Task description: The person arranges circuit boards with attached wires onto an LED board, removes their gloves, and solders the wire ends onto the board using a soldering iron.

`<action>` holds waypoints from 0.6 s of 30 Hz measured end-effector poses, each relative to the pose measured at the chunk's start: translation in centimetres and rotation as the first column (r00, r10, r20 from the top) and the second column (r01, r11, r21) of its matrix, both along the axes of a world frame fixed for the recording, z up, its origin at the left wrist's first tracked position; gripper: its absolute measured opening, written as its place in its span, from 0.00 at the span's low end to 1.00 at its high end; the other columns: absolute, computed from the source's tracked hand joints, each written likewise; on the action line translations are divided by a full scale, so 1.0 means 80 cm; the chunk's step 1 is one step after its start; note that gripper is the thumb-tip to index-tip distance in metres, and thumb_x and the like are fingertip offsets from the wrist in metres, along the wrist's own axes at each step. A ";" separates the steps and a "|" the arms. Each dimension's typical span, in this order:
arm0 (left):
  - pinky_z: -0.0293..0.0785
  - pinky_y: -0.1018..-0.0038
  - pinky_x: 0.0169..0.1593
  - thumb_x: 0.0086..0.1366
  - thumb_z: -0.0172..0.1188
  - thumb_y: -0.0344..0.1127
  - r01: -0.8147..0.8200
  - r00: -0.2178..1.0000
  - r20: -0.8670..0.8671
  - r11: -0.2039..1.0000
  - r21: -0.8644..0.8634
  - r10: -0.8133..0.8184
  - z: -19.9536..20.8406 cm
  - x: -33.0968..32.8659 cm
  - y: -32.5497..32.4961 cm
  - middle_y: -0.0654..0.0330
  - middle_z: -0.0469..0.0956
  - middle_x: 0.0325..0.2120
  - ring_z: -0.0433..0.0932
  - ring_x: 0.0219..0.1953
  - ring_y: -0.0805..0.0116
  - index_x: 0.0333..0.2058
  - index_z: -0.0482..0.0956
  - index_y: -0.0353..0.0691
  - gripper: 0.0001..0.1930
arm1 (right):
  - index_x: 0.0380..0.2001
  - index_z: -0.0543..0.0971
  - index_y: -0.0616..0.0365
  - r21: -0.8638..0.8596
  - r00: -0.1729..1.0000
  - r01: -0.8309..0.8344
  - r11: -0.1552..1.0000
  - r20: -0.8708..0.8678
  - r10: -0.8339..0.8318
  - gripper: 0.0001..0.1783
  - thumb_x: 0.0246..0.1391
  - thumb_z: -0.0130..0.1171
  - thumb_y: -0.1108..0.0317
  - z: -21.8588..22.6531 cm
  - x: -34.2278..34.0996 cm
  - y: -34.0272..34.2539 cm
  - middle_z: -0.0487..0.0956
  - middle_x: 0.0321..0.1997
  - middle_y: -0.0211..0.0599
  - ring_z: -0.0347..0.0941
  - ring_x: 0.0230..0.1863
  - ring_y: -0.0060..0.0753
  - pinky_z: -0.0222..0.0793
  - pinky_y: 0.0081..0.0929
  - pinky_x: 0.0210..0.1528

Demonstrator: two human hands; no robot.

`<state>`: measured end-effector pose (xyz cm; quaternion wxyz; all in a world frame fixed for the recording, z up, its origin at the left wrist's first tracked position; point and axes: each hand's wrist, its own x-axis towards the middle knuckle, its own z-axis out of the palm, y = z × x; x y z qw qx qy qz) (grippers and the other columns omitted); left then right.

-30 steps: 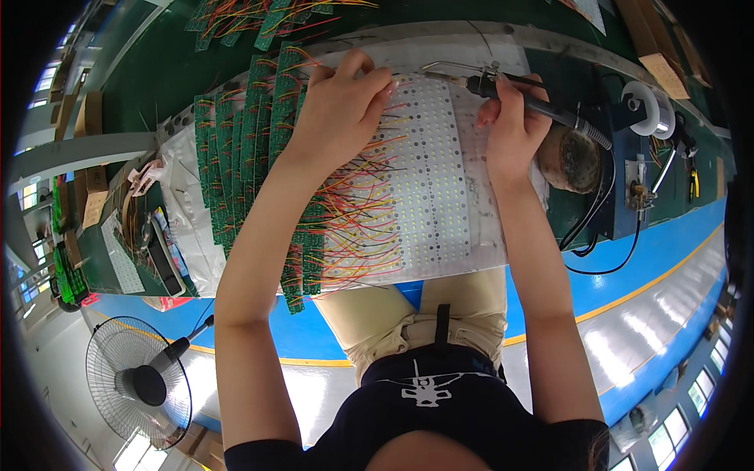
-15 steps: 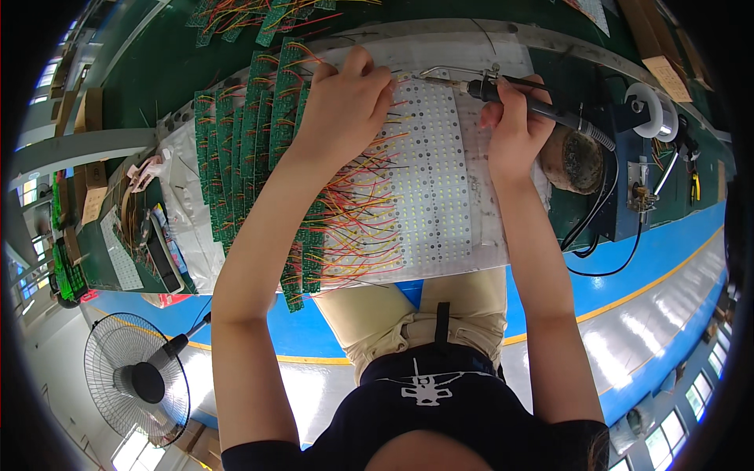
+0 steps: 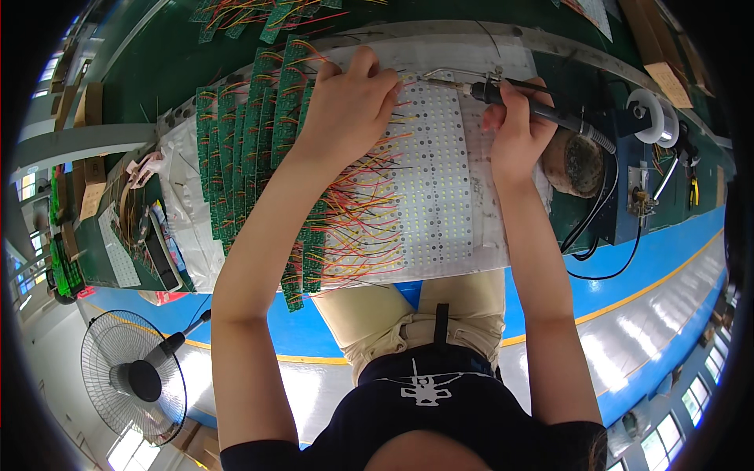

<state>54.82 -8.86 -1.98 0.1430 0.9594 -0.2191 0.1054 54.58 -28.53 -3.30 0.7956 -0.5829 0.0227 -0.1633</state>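
My right hand (image 3: 521,129) is wrapped around a soldering iron (image 3: 542,112), a thin metal solder feed tube (image 3: 459,71) alongside it. Its tip points left, close to the top edge of a white LED board (image 3: 433,180) dotted with rows of small yellowish parts. Beside that tip, my left hand (image 3: 351,110) is closed in a pinch on a thin wire, its fingertips partly hidden behind the knuckles. Beneath and left of this hand lie several green circuit boards (image 3: 255,118) in overlapping strips. Red, yellow and black wires (image 3: 353,204) run from them onto the white board.
At the right stand a round brown pot (image 3: 575,161), a solder spool (image 3: 657,115) and a dark soldering unit (image 3: 616,196) with black cables. More wired green boards (image 3: 271,20) lie at the far edge. A fan (image 3: 141,381) is at lower left, cardboard boxes (image 3: 656,51) at far right.
The view has shifted very slightly. Both hands keep almost the same place and grip, with the iron's tip still near the top of the white board.
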 end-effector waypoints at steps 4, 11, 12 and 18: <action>0.64 0.65 0.39 0.60 0.53 0.34 0.001 1.000 0.017 1.000 0.003 -0.001 -0.001 0.000 0.000 0.61 0.67 0.33 0.70 0.28 0.59 0.30 0.75 0.41 0.05 | 0.19 0.66 0.64 0.012 1.000 -0.006 1.000 -0.019 0.007 0.08 0.49 0.51 0.77 0.001 -0.001 0.000 0.63 0.23 0.29 0.57 0.12 0.18 0.59 0.23 0.14; 0.65 0.65 0.39 0.60 0.53 0.35 0.013 0.999 0.036 1.000 0.003 -0.013 -0.003 0.000 0.001 0.61 0.67 0.32 0.70 0.28 0.61 0.29 0.75 0.42 0.05 | 0.20 0.66 0.65 -0.019 1.000 -0.015 1.000 -0.008 0.015 0.08 0.49 0.51 0.77 0.001 -0.001 0.001 0.63 0.23 0.30 0.56 0.12 0.18 0.59 0.23 0.14; 0.65 0.65 0.39 0.60 0.53 0.35 0.011 0.999 0.036 1.000 0.002 -0.012 -0.003 0.000 0.001 0.61 0.67 0.32 0.70 0.28 0.61 0.29 0.75 0.42 0.05 | 0.20 0.66 0.65 -0.017 1.000 -0.015 1.000 -0.004 0.015 0.08 0.50 0.51 0.77 0.000 -0.001 0.000 0.63 0.23 0.30 0.56 0.12 0.18 0.59 0.23 0.14; 0.64 0.65 0.39 0.60 0.53 0.35 0.003 0.999 0.040 1.000 0.006 -0.004 -0.004 0.000 0.000 0.62 0.67 0.32 0.70 0.28 0.61 0.30 0.75 0.42 0.05 | 0.20 0.66 0.66 -0.021 1.000 -0.005 1.000 0.020 0.005 0.07 0.50 0.50 0.78 0.000 -0.002 0.002 0.63 0.23 0.30 0.56 0.12 0.18 0.60 0.23 0.14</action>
